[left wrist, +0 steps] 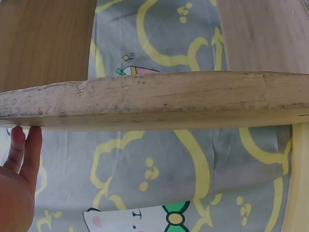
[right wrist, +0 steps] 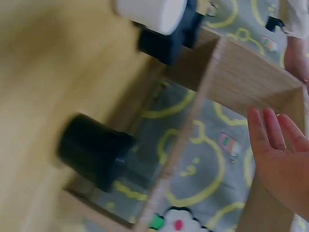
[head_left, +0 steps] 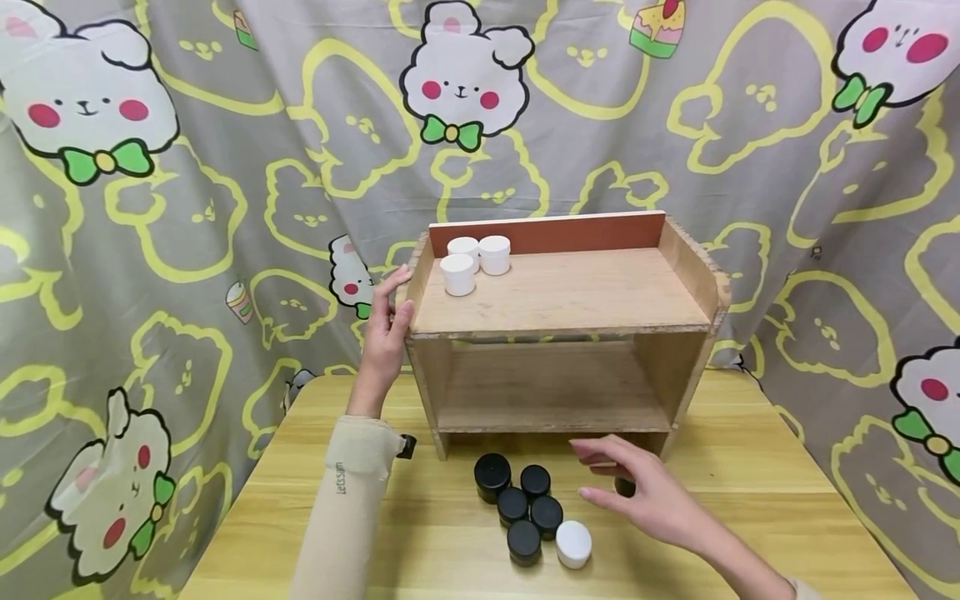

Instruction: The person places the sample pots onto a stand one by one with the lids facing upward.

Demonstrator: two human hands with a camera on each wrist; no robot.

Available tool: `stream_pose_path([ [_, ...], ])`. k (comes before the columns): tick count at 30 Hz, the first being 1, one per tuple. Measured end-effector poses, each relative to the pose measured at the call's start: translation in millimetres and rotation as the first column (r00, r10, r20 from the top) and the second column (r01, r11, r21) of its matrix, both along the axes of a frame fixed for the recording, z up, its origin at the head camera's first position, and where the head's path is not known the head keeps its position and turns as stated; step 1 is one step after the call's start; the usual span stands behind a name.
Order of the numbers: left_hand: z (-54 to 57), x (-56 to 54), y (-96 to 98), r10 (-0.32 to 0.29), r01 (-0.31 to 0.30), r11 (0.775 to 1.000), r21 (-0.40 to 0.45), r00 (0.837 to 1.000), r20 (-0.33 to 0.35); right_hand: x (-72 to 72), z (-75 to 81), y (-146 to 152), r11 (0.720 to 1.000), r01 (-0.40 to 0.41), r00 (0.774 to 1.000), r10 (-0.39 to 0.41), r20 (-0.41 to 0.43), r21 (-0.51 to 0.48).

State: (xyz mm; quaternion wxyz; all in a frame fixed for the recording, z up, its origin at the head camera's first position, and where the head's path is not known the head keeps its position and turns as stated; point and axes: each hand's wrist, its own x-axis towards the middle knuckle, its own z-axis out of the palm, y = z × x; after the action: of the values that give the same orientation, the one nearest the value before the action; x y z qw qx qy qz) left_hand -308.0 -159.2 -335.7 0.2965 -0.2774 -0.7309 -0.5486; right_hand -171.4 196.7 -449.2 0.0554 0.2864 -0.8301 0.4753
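Observation:
My left hand (head_left: 386, 342) rests against the left side panel of a small two-tier wooden shelf (head_left: 577, 292). In the left wrist view, its fingertips touch that panel's edge (left wrist: 159, 99). My right hand (head_left: 648, 492) hovers in front of the shelf's lower right, fingers extended and thumb apart, holding nothing. A black jar (head_left: 625, 487) stands partly hidden behind it and shows whole in the right wrist view. To its left are several black-lidded jars (head_left: 524, 542) in a cluster, with a white jar (head_left: 573, 544) beside them. Three white jars (head_left: 458, 275) stand at the top tier's left end.
The wooden table (head_left: 262, 517) carries the shelf and the loose jars. A patterned curtain (head_left: 300, 100) hangs behind and at both sides. The shelf's raised side panels (head_left: 690, 271) and reddish back strip (head_left: 585, 234) border its top tier.

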Motion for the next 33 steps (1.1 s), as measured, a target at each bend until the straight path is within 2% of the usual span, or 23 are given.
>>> stream_pose_path([
  [4,0.8,0.3,-0.5,0.000,0.000,1.000,-0.002,1.000,0.007,1.3,-20.1,4.7,0.996,-0.077,0.996,0.078,0.030,-0.041],
  [7,-5.1,-10.0,-3.4,0.007,-0.007,1.000,-0.009,1.000,0.011,0.7,-33.7,6.5,0.992,-0.118,0.991,0.120,0.055,-0.047],
  [11,-17.8,-27.4,-8.5,0.022,-0.022,1.000,-0.011,1.000,0.004,-0.4,-48.1,8.8,0.991,-0.137,0.982,0.137,0.133,-0.006],
  [12,-19.2,-28.8,-9.1,0.026,-0.026,1.000,-0.011,1.000,0.005,-0.8,-50.6,9.4,0.990,-0.139,0.978,0.137,0.159,0.003],
  [18,-21.6,-28.6,-10.3,0.025,-0.025,1.000,-0.009,1.000,0.005,-4.7,-63.3,11.6,0.985,-0.175,0.945,0.167,0.280,0.005],
  [26,-22.6,-29.9,-10.5,0.026,-0.026,1.000,-0.007,1.000,0.003,-6.9,-76.3,8.4,0.971,-0.235,0.900,0.230,0.370,-0.031],
  [29,-22.2,-29.6,-9.8,0.032,-0.032,0.999,-0.009,0.999,0.011,-6.9,-79.2,6.8,0.970,-0.240,0.892,0.230,0.389,-0.023],
  [33,-18.2,-25.3,-7.5,0.031,-0.031,0.999,-0.007,0.999,0.013,-7.8,-82.5,5.1,0.969,-0.246,0.896,0.228,0.382,0.000],
])
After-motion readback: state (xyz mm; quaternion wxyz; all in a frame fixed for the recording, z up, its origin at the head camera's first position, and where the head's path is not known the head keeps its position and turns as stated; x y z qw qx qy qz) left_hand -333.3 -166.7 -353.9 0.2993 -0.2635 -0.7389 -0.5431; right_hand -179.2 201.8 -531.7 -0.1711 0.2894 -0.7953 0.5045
